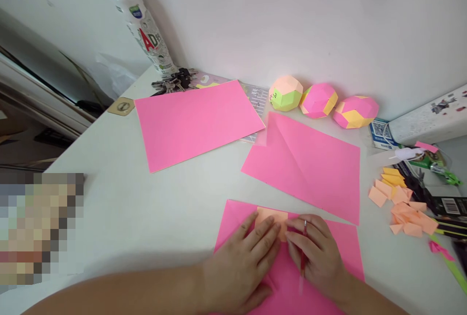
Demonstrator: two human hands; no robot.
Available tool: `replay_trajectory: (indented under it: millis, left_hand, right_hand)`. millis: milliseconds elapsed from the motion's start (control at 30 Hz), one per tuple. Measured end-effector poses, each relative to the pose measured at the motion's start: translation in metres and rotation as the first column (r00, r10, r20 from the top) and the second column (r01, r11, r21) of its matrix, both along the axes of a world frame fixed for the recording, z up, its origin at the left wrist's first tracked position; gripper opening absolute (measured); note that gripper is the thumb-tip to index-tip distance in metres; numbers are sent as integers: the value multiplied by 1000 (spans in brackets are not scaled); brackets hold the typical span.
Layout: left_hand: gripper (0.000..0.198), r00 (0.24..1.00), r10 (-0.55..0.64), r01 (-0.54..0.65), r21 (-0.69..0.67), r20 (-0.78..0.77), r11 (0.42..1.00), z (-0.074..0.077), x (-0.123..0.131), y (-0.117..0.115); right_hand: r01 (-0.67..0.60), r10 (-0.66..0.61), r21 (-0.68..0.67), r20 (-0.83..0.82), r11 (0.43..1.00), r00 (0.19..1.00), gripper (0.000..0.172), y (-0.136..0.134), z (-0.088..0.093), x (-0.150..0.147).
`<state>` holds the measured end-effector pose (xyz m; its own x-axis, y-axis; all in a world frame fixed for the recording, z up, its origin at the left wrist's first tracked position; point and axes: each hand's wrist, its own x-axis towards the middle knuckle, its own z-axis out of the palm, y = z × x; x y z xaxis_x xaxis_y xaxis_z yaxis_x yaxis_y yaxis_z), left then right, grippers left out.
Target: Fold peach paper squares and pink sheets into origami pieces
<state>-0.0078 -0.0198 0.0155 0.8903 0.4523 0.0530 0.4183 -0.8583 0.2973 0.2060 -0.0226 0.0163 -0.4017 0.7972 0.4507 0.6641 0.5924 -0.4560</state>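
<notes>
A pink paper sheet [339, 252] lies at the table's near edge. On it rests a small orange paper square [272, 216]. My left hand [239, 266] lies flat with its fingers stretched out, pressing the orange square down onto the sheet. My right hand [317, 254] is closed around a thin red pen [303, 256], its tip at the right edge of the orange square. Both forearms come in from the bottom of the view.
Two more pink sheets [193, 123] [314, 164] lie further back. Three paper polyhedron balls [285, 93] [318, 100] [355, 112] line the wall. A bottle [140, 21] and keys [175, 81] stand at back left. Folded orange pieces [404, 208], pens and scissors clutter the right.
</notes>
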Motion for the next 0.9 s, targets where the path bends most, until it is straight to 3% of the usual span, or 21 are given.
replay_trajectory:
  millis: [300,433,600,900]
  left_hand:
    - [67,1000,3,-3,-10,-6,1000,0,0,-1]
    - [67,999,-35,35,-7,8,999,1,-2,1]
    - [66,1000,26,-26,-9,-8,1000,-2,1,-3]
    - [67,1000,23,-23,-9,-8,1000,-3,2,-4]
  right_hand:
    - [55,-56,17,48,998,997,19,0,-3,1]
    - [64,-64,-31,2,998,998,21,3,-2,0]
    - [48,-51,-67,-42,997,998,22,5,-2,0]
    - [48,-53,-85,-52,995,997,22,4,-3,1]
